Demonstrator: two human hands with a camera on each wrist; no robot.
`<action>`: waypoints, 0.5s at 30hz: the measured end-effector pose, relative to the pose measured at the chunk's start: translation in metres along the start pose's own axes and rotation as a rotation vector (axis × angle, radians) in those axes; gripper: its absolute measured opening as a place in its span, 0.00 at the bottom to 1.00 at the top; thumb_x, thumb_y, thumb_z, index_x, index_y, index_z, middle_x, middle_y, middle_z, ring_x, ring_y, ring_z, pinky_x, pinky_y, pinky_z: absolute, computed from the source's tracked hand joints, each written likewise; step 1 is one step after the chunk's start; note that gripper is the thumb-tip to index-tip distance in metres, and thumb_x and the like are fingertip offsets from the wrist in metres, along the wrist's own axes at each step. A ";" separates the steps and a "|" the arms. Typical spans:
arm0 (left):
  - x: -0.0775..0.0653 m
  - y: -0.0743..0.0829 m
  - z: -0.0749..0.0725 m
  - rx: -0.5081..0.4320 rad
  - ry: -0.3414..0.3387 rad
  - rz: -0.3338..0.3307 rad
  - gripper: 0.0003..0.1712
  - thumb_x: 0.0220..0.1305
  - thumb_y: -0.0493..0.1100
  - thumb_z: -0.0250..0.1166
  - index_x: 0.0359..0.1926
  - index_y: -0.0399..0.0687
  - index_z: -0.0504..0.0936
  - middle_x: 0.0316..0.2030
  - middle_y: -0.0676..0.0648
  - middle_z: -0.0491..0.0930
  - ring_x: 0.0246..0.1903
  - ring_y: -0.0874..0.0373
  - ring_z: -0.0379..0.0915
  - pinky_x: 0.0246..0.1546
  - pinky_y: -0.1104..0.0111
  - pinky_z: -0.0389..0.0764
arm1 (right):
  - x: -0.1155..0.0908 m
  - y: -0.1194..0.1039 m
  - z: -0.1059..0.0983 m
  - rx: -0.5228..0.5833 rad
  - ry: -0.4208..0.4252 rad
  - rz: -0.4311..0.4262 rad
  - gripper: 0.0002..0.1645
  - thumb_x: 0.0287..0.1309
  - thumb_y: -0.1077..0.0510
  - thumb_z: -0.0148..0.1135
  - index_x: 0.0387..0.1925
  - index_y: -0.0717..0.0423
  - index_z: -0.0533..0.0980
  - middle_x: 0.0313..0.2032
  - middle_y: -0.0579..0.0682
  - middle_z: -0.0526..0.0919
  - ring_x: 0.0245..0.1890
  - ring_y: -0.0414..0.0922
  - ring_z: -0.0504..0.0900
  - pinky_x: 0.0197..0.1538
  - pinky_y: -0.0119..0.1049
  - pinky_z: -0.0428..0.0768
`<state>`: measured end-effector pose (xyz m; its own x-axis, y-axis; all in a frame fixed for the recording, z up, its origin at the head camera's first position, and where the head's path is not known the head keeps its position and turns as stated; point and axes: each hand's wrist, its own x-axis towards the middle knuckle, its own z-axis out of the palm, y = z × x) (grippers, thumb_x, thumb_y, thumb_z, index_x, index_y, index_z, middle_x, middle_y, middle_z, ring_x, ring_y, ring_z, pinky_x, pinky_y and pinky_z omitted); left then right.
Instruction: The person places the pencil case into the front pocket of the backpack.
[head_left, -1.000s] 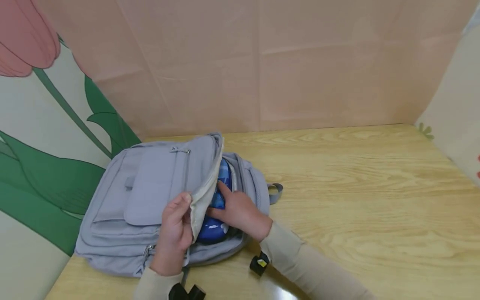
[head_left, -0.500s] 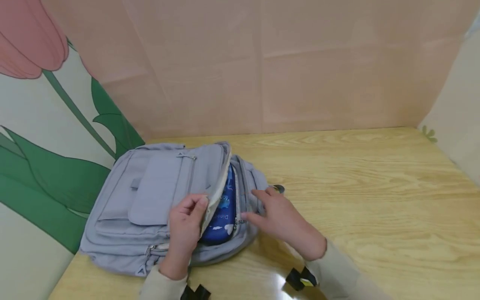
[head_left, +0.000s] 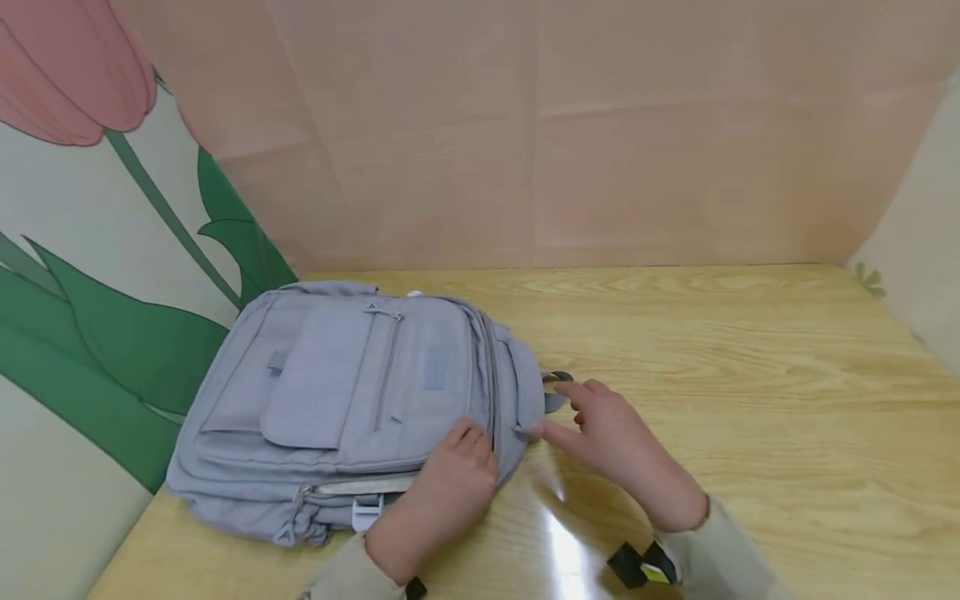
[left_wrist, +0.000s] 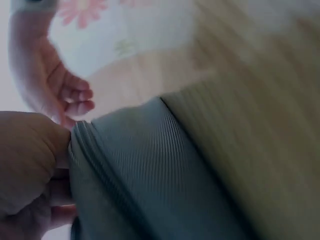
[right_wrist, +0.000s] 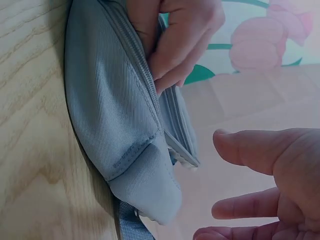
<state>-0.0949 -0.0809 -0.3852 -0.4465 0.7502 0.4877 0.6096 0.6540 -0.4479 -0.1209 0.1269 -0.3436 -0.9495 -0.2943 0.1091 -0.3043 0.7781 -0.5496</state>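
Note:
A grey backpack (head_left: 315,367) lies front side up on the table in the head view, its front flap lying over the main opening. My left hand (head_left: 442,492) grips the flap's edge near the zipper. In the right wrist view, the left hand's fingers (right_wrist: 182,47) are curled over that edge, beside the zipper (right_wrist: 132,55). My right hand (head_left: 618,433) hovers at the bag's top end, by the dark webbing loop (head_left: 553,402). Thumb and fingers are spread with nothing between them in the right wrist view. The bag's inside is hidden in the head view.
The wood-grain table (head_left: 735,375) stretches to the right of the bag. A pinkish sheet (head_left: 540,142) hangs behind it. On the left stands a wall panel with a painted tulip (head_left: 82,75). A white buckle (head_left: 367,512) lies at the bag's near side.
The left hand has brought the flap rightward and down, covering the blue case inside. The right hand has withdrawn from the case and moved right, past the bag's top end.

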 end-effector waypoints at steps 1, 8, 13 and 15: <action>0.001 0.002 0.000 0.029 -0.026 0.014 0.10 0.46 0.36 0.53 0.21 0.44 0.81 0.25 0.48 0.79 0.32 0.54 0.76 0.46 0.62 0.73 | 0.000 0.001 0.000 -0.005 -0.005 -0.003 0.34 0.51 0.44 0.65 0.54 0.62 0.73 0.33 0.55 0.77 0.29 0.44 0.74 0.29 0.35 0.74; 0.007 -0.007 -0.008 -0.038 -0.140 0.019 0.05 0.47 0.37 0.58 0.24 0.45 0.81 0.28 0.50 0.78 0.35 0.55 0.74 0.47 0.63 0.71 | 0.002 0.006 -0.002 -0.019 -0.057 -0.027 0.33 0.52 0.42 0.64 0.53 0.60 0.74 0.34 0.56 0.78 0.30 0.45 0.74 0.30 0.37 0.74; 0.010 -0.031 -0.030 -0.282 -0.224 -0.052 0.13 0.55 0.43 0.63 0.37 0.38 0.81 0.38 0.46 0.80 0.44 0.53 0.75 0.52 0.63 0.72 | 0.005 0.012 -0.019 -0.041 -0.110 -0.008 0.34 0.55 0.43 0.62 0.55 0.62 0.71 0.39 0.59 0.78 0.35 0.49 0.77 0.33 0.41 0.77; 0.014 -0.043 -0.041 -0.337 -0.261 -0.087 0.17 0.58 0.46 0.63 0.42 0.37 0.80 0.42 0.44 0.80 0.47 0.52 0.75 0.53 0.63 0.72 | 0.007 0.014 -0.028 -0.068 -0.109 -0.009 0.35 0.56 0.43 0.61 0.57 0.63 0.70 0.42 0.61 0.78 0.38 0.52 0.78 0.36 0.44 0.77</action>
